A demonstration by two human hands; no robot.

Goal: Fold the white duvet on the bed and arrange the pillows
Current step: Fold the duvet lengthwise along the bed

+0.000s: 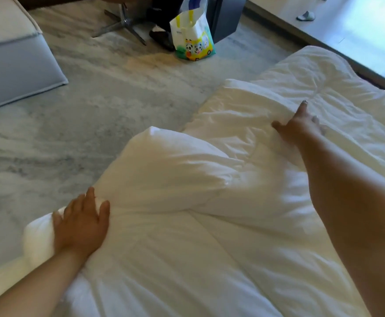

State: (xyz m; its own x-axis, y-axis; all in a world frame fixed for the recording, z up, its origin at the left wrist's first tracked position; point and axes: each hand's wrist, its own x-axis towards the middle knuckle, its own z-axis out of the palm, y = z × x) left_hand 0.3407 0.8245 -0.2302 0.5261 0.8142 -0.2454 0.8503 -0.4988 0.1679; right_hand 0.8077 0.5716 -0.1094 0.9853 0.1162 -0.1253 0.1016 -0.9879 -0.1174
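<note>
The white duvet (221, 236) covers the bed from the lower left to the upper right, crumpled and bunched into a puffy fold (175, 165) at the bed's left edge. My left hand (81, 223) lies flat, fingers spread, on the duvet's near-left corner, pressing it down. Farther along the bed, my right hand (298, 124) rests on the duvet with the thumb tucked into a crease; whether it pinches the fabric I cannot tell. No pillow can be told apart from the bedding.
Grey marbled carpet (84, 115) lies left of the bed. A colourful panda-print bag (193, 40) stands on it at the top, beside a chair base (120, 24) and a dark cabinet (225, 17). A grey sofa (13, 58) fills the upper left.
</note>
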